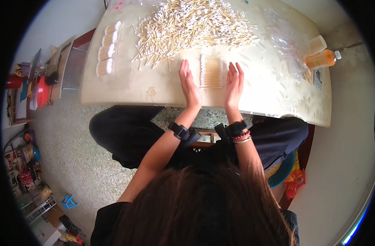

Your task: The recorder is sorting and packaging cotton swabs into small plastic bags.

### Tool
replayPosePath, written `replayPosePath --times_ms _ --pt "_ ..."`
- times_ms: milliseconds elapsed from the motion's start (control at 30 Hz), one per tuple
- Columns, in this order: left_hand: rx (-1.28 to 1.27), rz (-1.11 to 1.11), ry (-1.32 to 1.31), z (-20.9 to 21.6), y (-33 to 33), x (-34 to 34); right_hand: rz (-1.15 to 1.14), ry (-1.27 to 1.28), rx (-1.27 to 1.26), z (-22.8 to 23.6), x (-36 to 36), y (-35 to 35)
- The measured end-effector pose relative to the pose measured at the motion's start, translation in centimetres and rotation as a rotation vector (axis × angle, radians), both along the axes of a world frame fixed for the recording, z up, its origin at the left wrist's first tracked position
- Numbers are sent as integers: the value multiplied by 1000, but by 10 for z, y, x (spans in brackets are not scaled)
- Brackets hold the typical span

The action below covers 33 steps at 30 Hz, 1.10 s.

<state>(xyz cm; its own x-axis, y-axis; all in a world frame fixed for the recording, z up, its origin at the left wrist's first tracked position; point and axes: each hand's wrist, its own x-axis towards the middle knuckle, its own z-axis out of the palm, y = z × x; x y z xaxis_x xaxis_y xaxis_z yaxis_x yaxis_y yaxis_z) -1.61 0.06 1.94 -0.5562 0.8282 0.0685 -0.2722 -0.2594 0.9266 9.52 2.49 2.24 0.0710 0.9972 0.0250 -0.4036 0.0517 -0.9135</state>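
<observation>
On the pale tabletop (154,92) lies a neat row of cotton swabs (211,72), side by side with their white tips at both ends. My left hand (189,85) stands on edge just left of the row, fingers stretched forward and apart from the swabs. On the other side, my right hand (235,84) is held the same way, palm facing the row, with a small gap to it. Neither hand grips anything. A large loose heap of cotton swabs (191,26) spreads over the table beyond my hands.
Several bundles of cotton swabs (105,52) line up at the table's left. Clear plastic bags (284,37) lie on the right, near an orange drink bottle (322,59) and a pale cup (317,44). A teal basin (284,170) stands below the table by my right leg.
</observation>
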Motion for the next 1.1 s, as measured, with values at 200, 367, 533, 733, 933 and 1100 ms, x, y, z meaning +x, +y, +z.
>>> replayPosePath --times_ms 200,367,533,733,933,1100 --pt "20 71 15 2 10 17 -54 16 0 3 -15 -4" --pt "29 29 -42 9 12 20 -15 28 6 4 -14 -2" --pt "38 -11 -76 11 15 16 6 31 9 5 -14 -1" --pt "2 -28 3 7 19 15 39 -19 22 2 -14 0" --pt "-32 -64 -70 10 19 15 50 -65 36 2 -14 1" --pt "-15 -70 -45 7 19 15 61 -125 82 -5 -13 3"
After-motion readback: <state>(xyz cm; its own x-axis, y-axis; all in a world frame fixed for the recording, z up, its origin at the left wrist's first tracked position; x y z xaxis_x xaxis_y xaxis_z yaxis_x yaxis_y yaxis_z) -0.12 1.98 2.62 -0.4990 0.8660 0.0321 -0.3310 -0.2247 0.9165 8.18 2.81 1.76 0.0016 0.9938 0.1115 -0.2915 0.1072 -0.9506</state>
